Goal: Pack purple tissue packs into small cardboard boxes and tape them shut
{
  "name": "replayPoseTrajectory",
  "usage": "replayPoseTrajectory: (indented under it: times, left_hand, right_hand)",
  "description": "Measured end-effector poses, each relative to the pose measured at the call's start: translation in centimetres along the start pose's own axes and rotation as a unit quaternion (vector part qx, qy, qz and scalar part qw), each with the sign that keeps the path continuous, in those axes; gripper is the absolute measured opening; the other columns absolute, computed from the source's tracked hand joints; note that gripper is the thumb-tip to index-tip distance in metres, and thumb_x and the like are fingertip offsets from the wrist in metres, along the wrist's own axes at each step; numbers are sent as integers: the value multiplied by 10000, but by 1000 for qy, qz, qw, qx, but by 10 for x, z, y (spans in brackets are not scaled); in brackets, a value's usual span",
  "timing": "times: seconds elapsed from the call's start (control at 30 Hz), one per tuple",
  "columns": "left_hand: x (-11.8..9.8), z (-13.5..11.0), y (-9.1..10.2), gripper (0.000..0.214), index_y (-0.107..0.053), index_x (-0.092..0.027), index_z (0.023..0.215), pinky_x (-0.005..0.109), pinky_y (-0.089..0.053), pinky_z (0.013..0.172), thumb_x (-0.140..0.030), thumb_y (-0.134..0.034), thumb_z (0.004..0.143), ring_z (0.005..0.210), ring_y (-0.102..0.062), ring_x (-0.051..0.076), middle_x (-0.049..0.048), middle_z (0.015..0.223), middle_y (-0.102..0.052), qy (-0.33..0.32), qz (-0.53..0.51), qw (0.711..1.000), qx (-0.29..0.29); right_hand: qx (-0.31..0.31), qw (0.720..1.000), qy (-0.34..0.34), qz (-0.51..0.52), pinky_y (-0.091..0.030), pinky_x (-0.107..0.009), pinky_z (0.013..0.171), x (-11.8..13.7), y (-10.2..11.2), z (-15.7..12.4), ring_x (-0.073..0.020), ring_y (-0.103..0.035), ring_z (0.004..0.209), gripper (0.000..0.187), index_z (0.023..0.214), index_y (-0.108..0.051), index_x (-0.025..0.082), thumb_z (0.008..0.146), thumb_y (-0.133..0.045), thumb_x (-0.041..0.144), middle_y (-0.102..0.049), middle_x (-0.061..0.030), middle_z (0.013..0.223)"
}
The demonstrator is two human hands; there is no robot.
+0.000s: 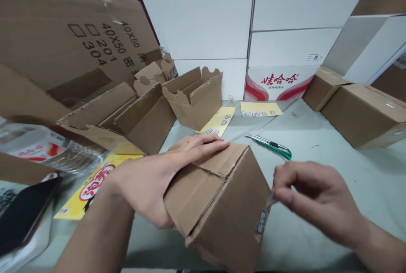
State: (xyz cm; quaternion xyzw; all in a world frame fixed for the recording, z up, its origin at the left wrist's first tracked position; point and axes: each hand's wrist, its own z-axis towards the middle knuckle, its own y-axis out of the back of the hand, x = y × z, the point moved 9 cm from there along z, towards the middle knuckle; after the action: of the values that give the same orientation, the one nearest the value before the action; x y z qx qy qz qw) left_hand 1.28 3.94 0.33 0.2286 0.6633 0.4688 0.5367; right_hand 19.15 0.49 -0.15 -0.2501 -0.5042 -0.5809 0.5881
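A small brown cardboard box (236, 209) is tilted up in front of me, its flaps closed and a small blue-and-white label (261, 222) near its right edge. My left hand (177, 171) grips it across the top from the left, thumb on the near side. Thumb and forefinger of my right hand (311, 197) pinch a strip of clear tape (271, 200) that runs to the box's right edge. Beyond the box lies a green utility knife (271, 146), its blade end pointing left.
Open cardboard boxes (195, 95) stand at the back left, near yellow sheets with small labels (261, 109). Closed brown boxes (364, 112) are on the right. A plastic bottle (50, 146), a yellow printed packet (95, 184) and a dark phone-like object (27, 214) lie left. White cartons (203, 15) form the back.
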Motion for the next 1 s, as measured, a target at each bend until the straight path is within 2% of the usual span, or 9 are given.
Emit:
replayPoseTrajectory:
  times: [0.07,0.13,0.23,0.33,0.5,0.6,0.67,0.8,1.0]
  left_hand:
    - [3,-2,0,1234,-94,-242,1565,552,-319,1158,-308,-791,550,1483,-229,409,175,1600,-262,0,-4,1000,2]
    - [6,-4,2,1230,-77,-252,1568,551,-305,1166,-357,-793,574,1488,-225,396,170,1607,-250,-2,-8,1000,0]
    - [11,-6,6,1203,-78,-299,1568,511,-281,1190,-395,-781,596,1494,-236,357,130,1625,-234,10,-22,1000,-8]
    - [17,-9,10,1205,-121,-323,1560,482,-279,1195,-375,-793,561,1489,-255,356,100,1632,-245,29,-39,999,-20]
    - [18,-14,15,1158,-129,-311,1560,465,-294,1185,-413,-768,599,1485,-274,332,94,1624,-268,-5,-30,999,-37]
    - [19,-16,15,1139,-150,-262,1559,444,-309,1181,-477,-752,616,1478,-292,328,115,1616,-287,-8,-35,999,-38]
    - [19,-17,14,1107,-169,-199,1554,421,-334,1171,-508,-721,646,1458,-334,325,138,1604,-311,-3,-42,998,-41]
    - [19,-18,16,976,-164,-112,1542,449,-327,1171,-528,-574,760,1426,-379,322,138,1585,-343,9,-57,994,-92]
    - [30,-18,9,1097,-145,-239,1549,455,-298,1193,-548,-709,660,1445,-355,332,58,1619,-286,13,-104,994,-38]
  right_hand:
    - [27,998,39,-35,-352,-198,453,17,-14,-6,-70,-468,468,180,712,-596,202,889,-613,173,-583,43,550]
    - [24,998,50,-40,-351,-194,445,20,-19,-5,-68,-460,457,193,711,-573,201,901,-589,167,-569,46,539]
    - [14,999,34,-40,-347,-189,435,12,-19,-1,-71,-463,461,221,701,-550,203,920,-566,188,-550,47,531]
    - [26,998,31,-49,-365,-177,457,8,-22,-1,-64,-479,474,226,707,-549,203,933,-561,200,-561,52,540]
    - [68,994,20,-78,-384,-187,484,1,-30,-6,-74,-486,499,221,716,-537,199,935,-549,218,-562,42,556]
    - [102,989,23,-101,-370,-189,476,-4,-34,-9,-71,-469,491,216,715,-541,196,930,-533,206,-539,43,551]
    - [112,986,40,-121,-358,-182,474,-4,-36,-11,-61,-456,484,213,722,-540,194,934,-521,193,-522,48,554]
    - [111,977,92,-158,-356,-183,489,2,-41,-13,-60,-457,501,171,780,-552,193,944,-514,163,-543,42,596]
    - [97,952,168,-235,-374,-197,535,15,-45,-16,-75,-483,535,102,861,-539,192,914,-536,104,-571,41,640]
